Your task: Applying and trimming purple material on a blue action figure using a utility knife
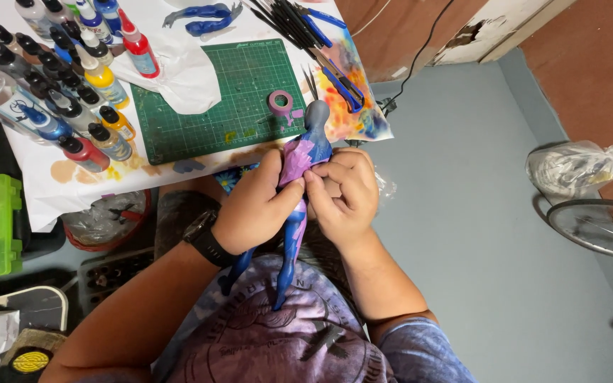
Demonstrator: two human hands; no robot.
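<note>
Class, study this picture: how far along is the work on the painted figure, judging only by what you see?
Done: the figure already carries blue paint on its legs, and purple tape covers part of its torso. In hand: the left hand grips the figure while the right hand fingers press at the tape on the chest. Left: the head looks plain grey; the tape roll and paint bottles sit on the table.

Item: one humanoid figure (299, 206), slim and doll-like, painted deep blue with purple and pink patches over the torso. Head is plain grey, smooth, without visible features (unpainted, by the look of it). Pose: held lengthwise, head pointing away from the person toward the desk edge, legs trailing back over the person's chest. Both legs are blue and slightly parted, feet tapering to points. The torso is partly covered, so the arms cannot be made out. It is off the desk, clear of any surface.
</note>
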